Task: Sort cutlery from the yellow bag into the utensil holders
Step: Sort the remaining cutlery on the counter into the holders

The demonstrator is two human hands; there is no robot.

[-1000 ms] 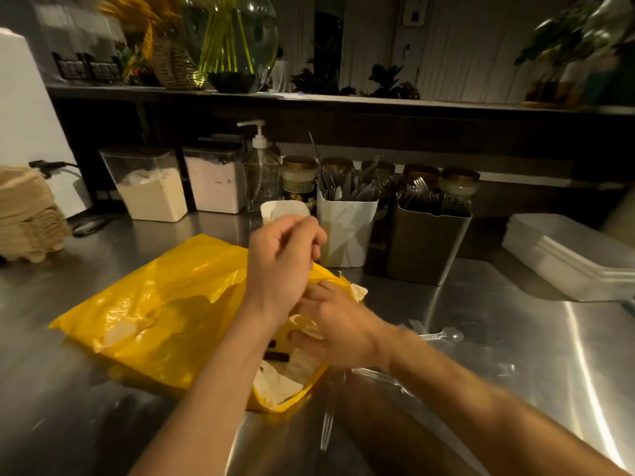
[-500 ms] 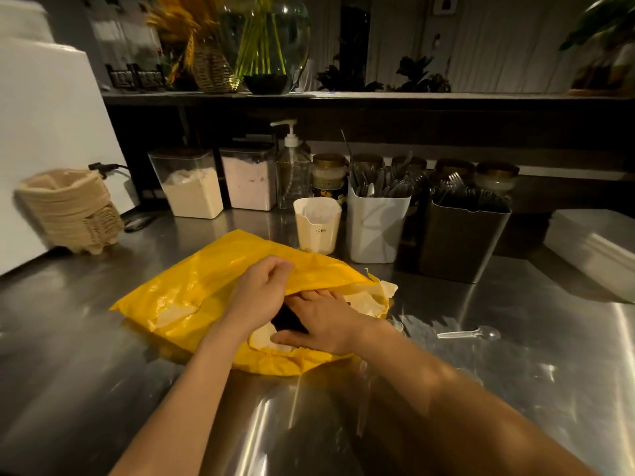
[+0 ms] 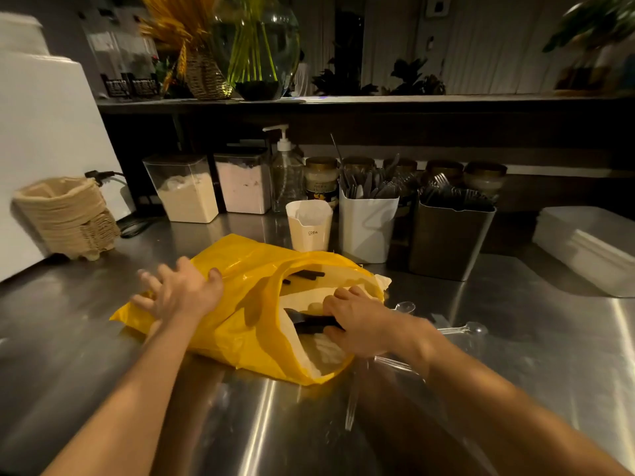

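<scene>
The yellow bag (image 3: 247, 304) lies on the steel counter, its mouth open toward the right. My left hand (image 3: 180, 292) presses flat on the bag's left part with fingers spread. My right hand (image 3: 357, 321) is inside the mouth and grips black plastic cutlery (image 3: 311, 322). More black cutlery (image 3: 307, 274) lies deeper in the bag on white paper. Behind the bag stand a white utensil holder (image 3: 367, 228) and a dark utensil holder (image 3: 450, 242), both full of metal cutlery. Clear plastic spoons (image 3: 464, 329) lie on the counter to the right of the bag.
A white paper cup (image 3: 309, 226) stands just behind the bag. Two clear canisters (image 3: 187, 188), a pump bottle (image 3: 285, 176) and jars line the back. A stack of woven baskets (image 3: 68, 218) sits far left, and white lidded boxes (image 3: 587, 245) far right.
My left hand came down from above the bag and now presses flat on its left side. My right hand went deeper into the mouth and closed on black cutlery.
</scene>
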